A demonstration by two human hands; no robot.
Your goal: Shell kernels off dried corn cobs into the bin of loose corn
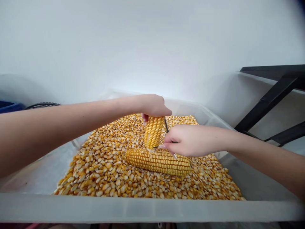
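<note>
My left hand (153, 105) is closed over the upper end of a yellow corn cob (153, 130), which stands nearly upright with its lower end down. Close to that lower end, my right hand (183, 140) is closed around a thin dark tool (166, 125). Most of the tool is hidden by the fingers, so its kind cannot be made out; a narrow tip points at the cob's base. A second, whole corn cob (159, 161) lies sideways just below, on a thick bed of loose corn kernels (107, 165).
A translucent plastic bin (152, 208) holds the kernels, its front rim running across the bottom. Behind it rises a white wall (152, 47). A black angled frame (269, 98) stands at right. At the left edge are a blue container (10, 106) and a dark ribbed object (44, 105).
</note>
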